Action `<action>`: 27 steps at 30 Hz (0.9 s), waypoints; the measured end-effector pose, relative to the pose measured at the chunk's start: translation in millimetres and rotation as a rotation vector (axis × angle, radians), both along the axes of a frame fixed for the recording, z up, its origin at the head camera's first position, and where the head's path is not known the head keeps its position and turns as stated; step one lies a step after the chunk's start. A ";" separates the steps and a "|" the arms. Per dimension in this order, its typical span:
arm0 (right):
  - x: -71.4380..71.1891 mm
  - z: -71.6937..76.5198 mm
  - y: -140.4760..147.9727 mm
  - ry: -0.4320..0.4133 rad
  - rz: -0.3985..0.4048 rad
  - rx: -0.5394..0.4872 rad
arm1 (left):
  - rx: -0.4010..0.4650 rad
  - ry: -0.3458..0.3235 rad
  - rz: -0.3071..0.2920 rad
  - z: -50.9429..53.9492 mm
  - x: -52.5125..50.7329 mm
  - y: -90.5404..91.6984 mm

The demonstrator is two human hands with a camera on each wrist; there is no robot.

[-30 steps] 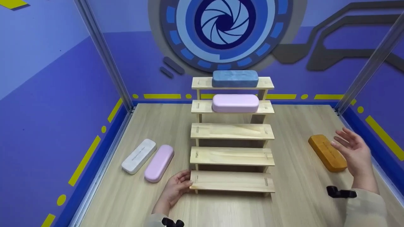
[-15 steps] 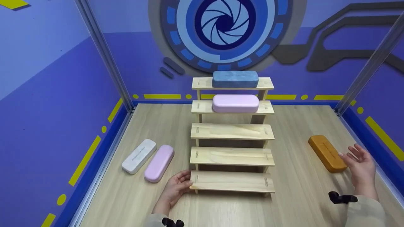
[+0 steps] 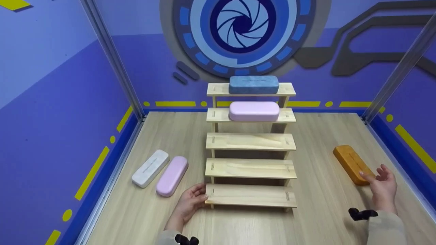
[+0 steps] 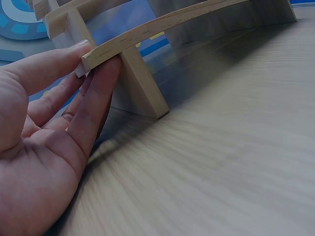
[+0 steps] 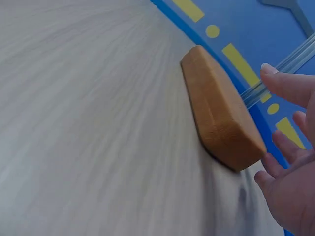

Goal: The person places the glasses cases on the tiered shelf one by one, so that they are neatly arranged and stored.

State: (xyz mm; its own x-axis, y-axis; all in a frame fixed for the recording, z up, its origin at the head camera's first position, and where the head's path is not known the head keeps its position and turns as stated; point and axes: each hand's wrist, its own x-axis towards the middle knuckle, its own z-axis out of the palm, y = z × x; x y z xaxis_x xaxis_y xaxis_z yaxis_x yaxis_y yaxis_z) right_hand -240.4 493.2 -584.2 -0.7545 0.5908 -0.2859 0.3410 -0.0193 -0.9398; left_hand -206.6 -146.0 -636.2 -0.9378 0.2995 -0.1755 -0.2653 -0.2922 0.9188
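Observation:
A wooden step rack (image 3: 251, 195) stands in the middle in the head view. My left hand (image 3: 190, 203) pinches the left end of its lowest board, thumb on top and fingers beneath, as the left wrist view shows. At the right lies an orange-brown glasses case (image 3: 351, 164). My right hand (image 3: 384, 189) is at its near end with the thumb over the case and the fingers spread loosely. In the right wrist view, fingers (image 5: 274, 164) are close to the case's end; whether they touch it I cannot tell.
A blue case (image 3: 253, 85) sits on the top step, and a pink case (image 3: 254, 111) on the step below. On the table left of the rack lie a white case (image 3: 150, 168) and another pink case (image 3: 172, 176). Blue-purple walls (image 3: 51, 112) enclose the table.
My right hand has come down toward the near end of the orange-brown case. My left hand has stayed on the rack, and the cases have not moved.

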 end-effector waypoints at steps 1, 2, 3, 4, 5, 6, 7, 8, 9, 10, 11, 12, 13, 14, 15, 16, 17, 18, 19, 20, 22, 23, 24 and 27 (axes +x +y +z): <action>-0.9 -2.0 -0.7 -0.011 0.001 -0.002 | 0.000 0.000 0.000 0.0 -0.1 0.0; -1.4 -4.3 -1.0 -0.023 0.006 -0.002 | 0.001 -0.001 0.000 0.0 0.0 0.0; -2.0 -6.7 -1.4 -0.036 0.011 0.000 | 0.002 -0.002 -0.001 0.0 -0.1 -0.1; -2.5 -8.9 -2.1 -0.046 0.014 -0.003 | 0.002 -0.002 -0.001 0.1 -0.1 -0.1; -3.6 -10.3 -3.6 -0.061 0.013 0.005 | 0.002 -0.003 -0.001 0.0 -0.2 0.0; -4.0 -12.9 -4.7 -0.069 0.016 0.018 | 0.002 -0.003 -0.001 0.1 -0.2 0.1; -4.9 -15.1 -5.9 -0.076 0.015 0.034 | 0.003 -0.002 0.000 0.1 -0.2 0.1; -5.6 -17.3 -7.4 -0.081 0.014 0.050 | 0.003 -0.001 0.000 0.3 0.0 0.1; -6.6 -19.0 -8.9 -0.084 0.011 0.070 | 0.005 0.001 -0.001 -0.2 0.1 0.0; -7.3 -20.5 -10.3 -0.088 0.010 0.094 | 0.005 0.001 -0.001 0.2 -0.1 0.2; -7.4 -22.2 -11.5 -0.092 0.011 0.117 | 0.003 0.002 -0.001 0.3 -0.2 0.1; -7.3 -23.6 -12.4 -0.095 0.017 0.139 | 0.002 0.002 -0.002 0.6 -0.1 -0.2; -7.5 -24.2 -13.2 -0.101 0.020 0.155 | 0.001 0.002 -0.002 0.8 -0.2 -0.1; -7.3 -25.2 -13.7 -0.106 0.026 0.176 | 0.000 0.001 -0.002 0.8 -0.2 -0.2; -7.2 -25.8 -14.1 -0.111 0.031 0.198 | 0.000 0.000 -0.001 0.8 -0.3 -0.1; -7.0 -26.5 -14.5 -0.116 0.034 0.213 | -0.002 -0.003 0.002 1.4 -0.6 0.2; -6.8 -26.9 -15.0 -0.118 0.036 0.226 | -0.001 -0.002 0.003 1.5 -0.8 0.2; -7.0 -27.2 -15.5 -0.120 0.037 0.239 | 0.001 -0.002 0.004 1.5 -1.1 0.4; -7.0 -27.8 -16.0 -0.121 0.036 0.252 | 0.004 -0.003 0.005 1.3 -1.1 0.5; -7.2 -28.2 -16.5 -0.122 0.033 0.268 | 0.006 -0.003 0.005 1.3 -0.9 0.3; -7.4 -29.2 -17.4 -0.121 0.027 0.289 | 0.010 -0.003 0.006 1.1 -0.8 0.4; -7.5 -29.3 -17.9 -0.119 0.023 0.297 | 0.011 -0.004 0.006 1.0 -0.5 0.3; -7.6 -29.7 -18.2 -0.118 0.019 0.299 | 0.011 -0.006 0.006 0.9 -0.2 0.2; -7.7 -30.3 -19.2 -0.111 0.009 0.293 | 0.004 -0.007 0.006 2.5 -1.0 -0.1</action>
State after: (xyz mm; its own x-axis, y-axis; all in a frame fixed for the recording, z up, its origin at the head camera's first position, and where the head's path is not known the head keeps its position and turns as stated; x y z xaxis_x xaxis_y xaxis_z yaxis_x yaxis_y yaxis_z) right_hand -248.1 474.0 -614.4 -0.7337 0.6538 -0.1852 0.4406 0.2502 -0.8621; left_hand -207.6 -146.1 -633.7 -0.9385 0.2942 -0.1808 -0.2698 -0.2979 0.9157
